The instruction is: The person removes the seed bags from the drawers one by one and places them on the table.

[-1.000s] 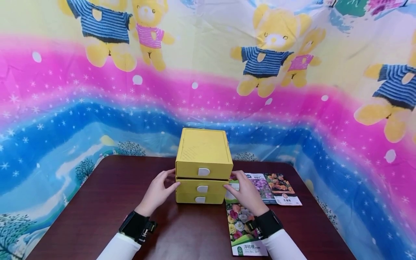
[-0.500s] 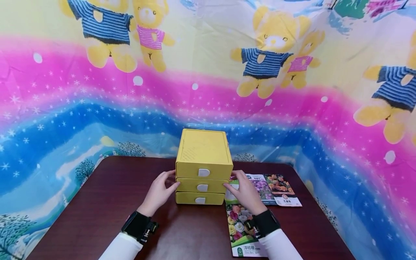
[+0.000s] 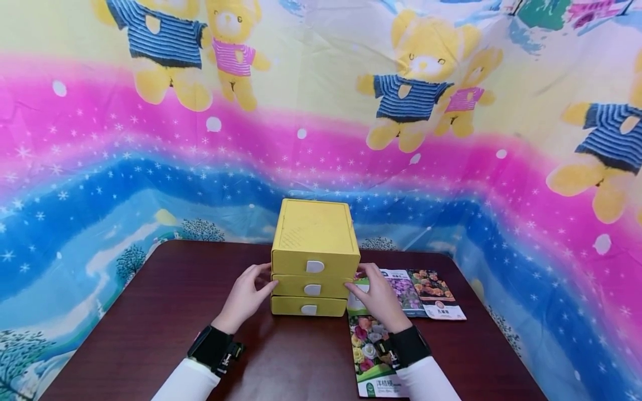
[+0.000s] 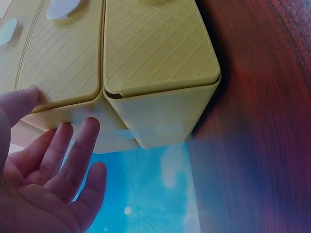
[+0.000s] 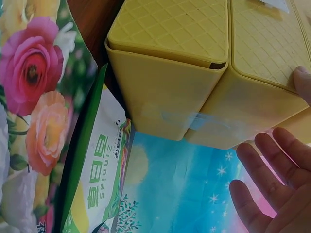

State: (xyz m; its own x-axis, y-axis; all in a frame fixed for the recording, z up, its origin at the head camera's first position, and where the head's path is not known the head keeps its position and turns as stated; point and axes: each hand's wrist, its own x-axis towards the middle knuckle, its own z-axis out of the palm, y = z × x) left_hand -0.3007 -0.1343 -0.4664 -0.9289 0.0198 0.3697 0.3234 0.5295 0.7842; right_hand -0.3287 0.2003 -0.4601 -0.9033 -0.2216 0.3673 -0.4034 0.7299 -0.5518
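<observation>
A yellow stack of drawer boxes [image 3: 317, 225] with white pull tabs stands on the table. My left hand [image 3: 244, 295] holds the stack's left side at the middle drawer [image 3: 288, 285]. In the left wrist view its thumb [image 4: 26, 99] lies on the drawer's front edge, and the fingers [image 4: 82, 145] reach along the side wall. My right hand [image 3: 379, 298] mirrors it on the right, thumb at the front edge, fingers beside the wall. Below sits the bottom drawer [image 3: 288, 305]. Clear tape [image 5: 199, 121] spans the seam between two boxes.
Several flower seed packets lie right of the stack: a long rose-printed one [image 3: 368, 351] under my right wrist, a purple one [image 3: 405, 292] and an orange one [image 3: 433, 287]. The dark wooden table [image 3: 165, 312] meets a bear-printed cloth [image 3: 301, 156] behind.
The dark gap under the top drawer has closed. The middle drawer sits slightly higher, and its seam with the bottom one shows clearly. Both hands have stayed nearly still over the last half second.
</observation>
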